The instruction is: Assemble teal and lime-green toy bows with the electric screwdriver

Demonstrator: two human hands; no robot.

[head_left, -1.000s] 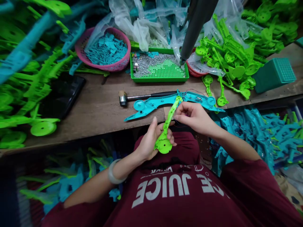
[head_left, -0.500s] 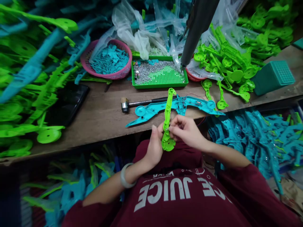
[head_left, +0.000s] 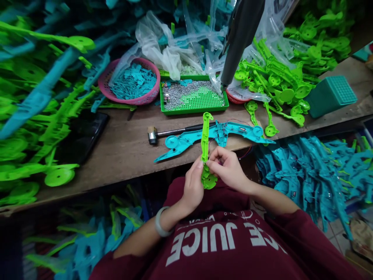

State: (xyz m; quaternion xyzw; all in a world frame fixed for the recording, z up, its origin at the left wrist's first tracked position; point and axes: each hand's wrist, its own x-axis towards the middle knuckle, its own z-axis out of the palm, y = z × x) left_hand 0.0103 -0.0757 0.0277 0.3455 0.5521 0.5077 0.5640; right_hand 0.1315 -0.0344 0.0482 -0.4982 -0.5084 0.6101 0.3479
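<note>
Head view: green arm (head_left: 205, 138) is up in the hands at the worktop's (head_left: 131, 136) near edge. Long axis runs almost straight away from the wearer, near vertical in view. Narrow hooked end points away, hook turned right; round disc end points back at the maroon shirt (head_left: 204, 217). Far half overlaps the blue body (head_left: 186, 142) in view; no contact readable there.

Left hand (head_left: 194, 186): closed, thumb and fingers clamping the arm just above the disc, from its left side. Right hand (head_left: 229, 169): fingers curled in, thumb and index nearly together, tips against the arm's lower section from the right. Can't tell if it pinches the arm or a small piece; fingers hide the spot.

Blue body lies crosswise on the worktop, ends left and right. Hammer (head_left: 171, 132) just behind it, head left. Green tray (head_left: 195, 112) of small metal pieces farther back, pink basket (head_left: 145, 100) to its left.
</note>
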